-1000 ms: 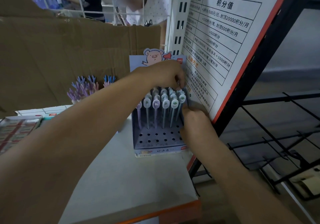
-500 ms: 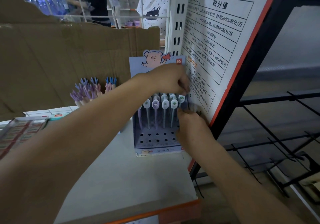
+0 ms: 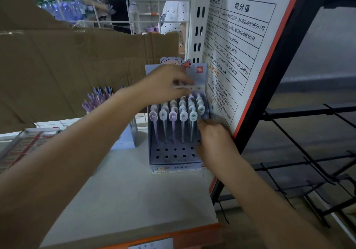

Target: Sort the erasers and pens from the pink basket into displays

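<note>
Two hands are working at the pen display point(image 3: 173, 161). The left hand point(image 3: 165, 87) is pinching a pale pen point(image 3: 193, 88) crosswise just above its standing pens point(image 3: 183, 116), probably readying it for a free hole. The right hand point(image 3: 216, 142) is pressing against the display's right side, likely steadying it. Whether its curled fingers are gripping anything, I cannot tell.

A pale grey shelf point(image 3: 134, 200) with an orange front edge is backed by a torn brown cardboard sheet point(image 3: 57, 65). A white slotted upright point(image 3: 197, 27) stands beside a leaning printed notice board point(image 3: 240, 36). To the right, a black wire rack point(image 3: 308, 162) stands over the dim grey floor point(image 3: 317, 94).
</note>
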